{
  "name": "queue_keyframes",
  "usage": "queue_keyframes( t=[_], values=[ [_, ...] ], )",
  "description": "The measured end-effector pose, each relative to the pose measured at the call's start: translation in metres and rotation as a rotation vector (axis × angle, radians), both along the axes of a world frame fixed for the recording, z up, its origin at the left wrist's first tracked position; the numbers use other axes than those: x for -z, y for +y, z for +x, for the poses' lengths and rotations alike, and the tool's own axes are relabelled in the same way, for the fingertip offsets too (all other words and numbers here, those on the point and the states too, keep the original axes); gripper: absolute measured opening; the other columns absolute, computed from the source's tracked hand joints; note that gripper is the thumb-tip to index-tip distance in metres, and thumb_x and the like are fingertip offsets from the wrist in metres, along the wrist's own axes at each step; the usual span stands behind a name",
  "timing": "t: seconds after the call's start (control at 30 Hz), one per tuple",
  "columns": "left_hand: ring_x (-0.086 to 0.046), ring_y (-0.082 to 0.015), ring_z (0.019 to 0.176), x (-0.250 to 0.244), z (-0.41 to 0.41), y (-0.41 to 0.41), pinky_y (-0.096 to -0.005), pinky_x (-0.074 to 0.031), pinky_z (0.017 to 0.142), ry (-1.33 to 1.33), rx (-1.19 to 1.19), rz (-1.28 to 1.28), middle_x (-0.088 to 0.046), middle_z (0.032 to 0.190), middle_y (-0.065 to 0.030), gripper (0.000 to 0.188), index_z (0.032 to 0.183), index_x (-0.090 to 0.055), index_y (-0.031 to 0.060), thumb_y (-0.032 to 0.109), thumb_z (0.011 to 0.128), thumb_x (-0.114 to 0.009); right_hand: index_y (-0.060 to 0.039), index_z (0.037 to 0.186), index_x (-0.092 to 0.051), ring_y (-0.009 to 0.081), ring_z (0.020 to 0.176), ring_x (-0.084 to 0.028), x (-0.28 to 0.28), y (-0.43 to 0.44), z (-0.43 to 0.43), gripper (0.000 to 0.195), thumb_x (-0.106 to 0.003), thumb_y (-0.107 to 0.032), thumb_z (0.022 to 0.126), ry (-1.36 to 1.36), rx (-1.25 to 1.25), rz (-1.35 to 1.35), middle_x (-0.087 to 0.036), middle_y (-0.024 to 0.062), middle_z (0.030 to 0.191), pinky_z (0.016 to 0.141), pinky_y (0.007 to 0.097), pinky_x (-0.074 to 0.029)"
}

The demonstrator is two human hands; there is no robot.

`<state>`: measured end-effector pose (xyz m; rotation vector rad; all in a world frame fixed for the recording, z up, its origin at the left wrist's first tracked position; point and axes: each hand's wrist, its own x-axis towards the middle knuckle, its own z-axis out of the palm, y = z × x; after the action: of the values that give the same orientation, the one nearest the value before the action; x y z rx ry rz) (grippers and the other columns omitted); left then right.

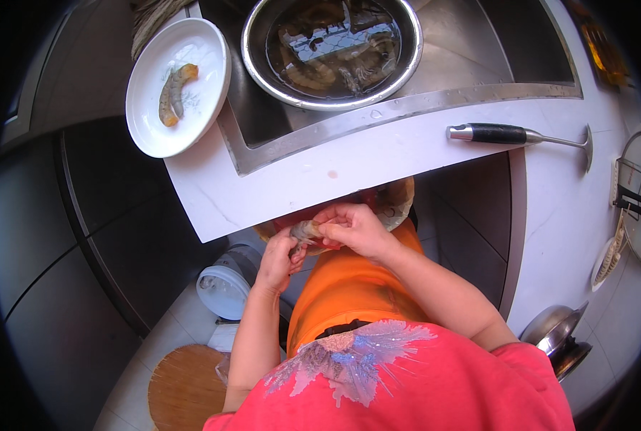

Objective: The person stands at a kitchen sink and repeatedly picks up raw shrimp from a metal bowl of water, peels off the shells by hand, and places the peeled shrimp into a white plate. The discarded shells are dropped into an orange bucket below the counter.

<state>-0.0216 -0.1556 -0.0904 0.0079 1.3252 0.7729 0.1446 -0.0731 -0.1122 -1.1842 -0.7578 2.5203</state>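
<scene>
Between my two hands is a raw grey shrimp (pixel 303 231), held just below the counter's front edge. My left hand (pixel 278 261) grips its lower left end, while the fingertips of my right hand (pixel 355 227) pinch the other end. Beneath them, partly covered by the counter and my hands, a bin (pixel 401 202) with a pale liner has something red inside. On the counter's left corner a white plate (pixel 143 116) carries raw shrimp (pixel 172 94). A round metal basin (pixel 320 104) in the sink holds several shrimp (pixel 310 75) under dark water.
A black-handled metal utensil (pixel 498 133) lies on the white counter (pixel 326 167), right of the sink (pixel 460 46). On the floor to the left are a white bucket (pixel 221 293) and a round wooden board (pixel 186 385). Metal pans (pixel 552 328) sit at the lower right.
</scene>
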Motion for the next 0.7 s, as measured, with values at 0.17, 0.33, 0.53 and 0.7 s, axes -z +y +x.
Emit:
queue_keyframes(
  t=[0.17, 0.33, 0.53, 0.7],
  values=[
    [-0.030, -0.0053, 0.044, -0.001, 0.011, 0.003, -0.0206, -0.023, 0.039, 0.233, 0.098, 0.103, -0.041, 0.058, 0.0018, 0.018, 0.086, -0.050, 0.0028, 0.012, 0.078, -0.037, 0.0019, 0.091, -0.060, 0.0095, 0.063, -0.056, 0.009, -0.002, 0.000, 0.014, -0.061, -0.001, 0.077, -0.018, -0.027, -0.029, -0.061, 0.0057, 0.074, 0.056, 0.0214, -0.046],
    [-0.031, -0.0053, 0.046, 0.000, 0.011, 0.001, -0.0206, -0.024, 0.040, 0.272, 0.077, 0.126, -0.041, 0.059, 0.0016, 0.018, 0.086, -0.050, 0.0027, 0.013, 0.079, -0.038, 0.0017, 0.092, -0.059, 0.0098, 0.062, -0.057, 0.008, -0.002, -0.001, 0.015, -0.060, 0.000, 0.076, -0.044, -0.023, -0.114, -0.061, 0.0062, 0.074, 0.056, 0.0217, -0.047],
    [-0.031, -0.0052, 0.046, 0.004, 0.009, 0.000, -0.0207, -0.024, 0.040, 0.251, 0.042, 0.102, -0.042, 0.058, 0.0016, 0.020, 0.088, -0.052, 0.0018, 0.012, 0.079, -0.038, 0.0002, 0.093, -0.058, 0.0096, 0.062, -0.057, 0.007, 0.002, -0.001, 0.016, -0.063, -0.003, 0.078, -0.027, -0.001, -0.265, -0.060, 0.0055, 0.076, 0.057, 0.0216, -0.049],
    [-0.031, -0.0052, 0.045, 0.010, 0.012, -0.002, -0.0205, -0.024, 0.040, 0.310, 0.045, 0.145, -0.041, 0.057, 0.0019, 0.021, 0.090, -0.053, 0.0011, 0.011, 0.079, -0.037, -0.0015, 0.089, -0.058, 0.0095, 0.061, -0.057, 0.010, -0.002, -0.003, 0.014, -0.066, -0.007, 0.078, 0.006, 0.018, -0.295, -0.060, 0.0050, 0.074, 0.055, 0.0208, -0.049]
  ],
)
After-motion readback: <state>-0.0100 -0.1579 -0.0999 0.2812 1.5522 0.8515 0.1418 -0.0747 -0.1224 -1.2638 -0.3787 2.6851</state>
